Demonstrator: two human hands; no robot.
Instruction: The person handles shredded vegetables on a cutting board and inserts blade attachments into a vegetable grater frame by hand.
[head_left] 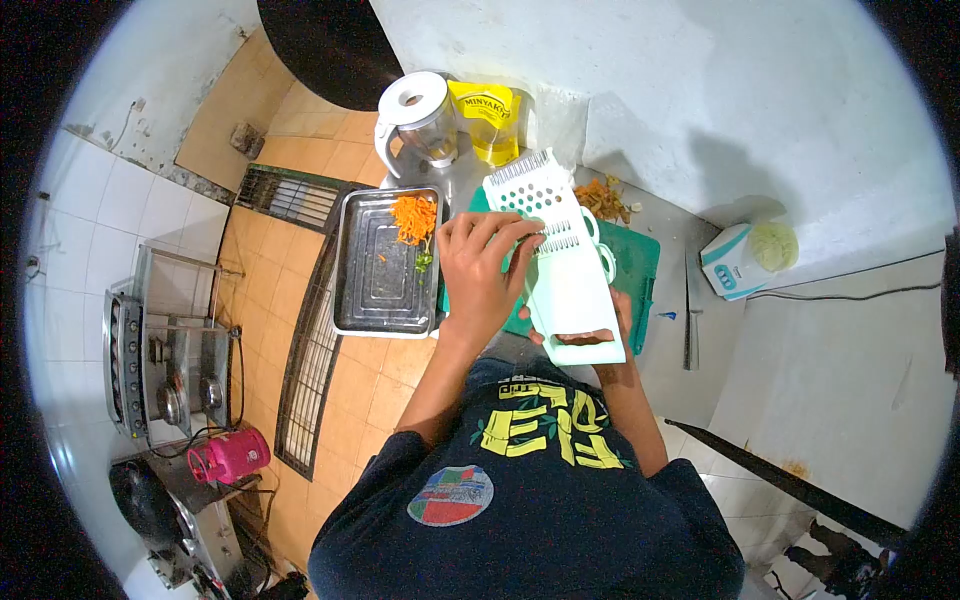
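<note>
A pale mint-green and white grater (568,290) is tilted over the green cutting board (637,262), its slots and round holes facing up. My right hand (618,318) grips it near its lower end, fingers around the frame. My left hand (482,262) is over the middle of the grater, fingers curled and pinched against the rows of raised slots; whatever is between the fingertips is hidden. Left of the grater, a dark rectangular tray (385,290) holds shredded carrot (413,218) and chopped green bits (424,258).
Vegetable peelings (603,198) lie behind the grater. A blender jug (430,125) and a yellow pouch (492,120) stand at the back. To the right are a long knife (689,320) and a white-blue box (730,265). A pink gas cylinder (230,455) and a stove (125,350) are far left.
</note>
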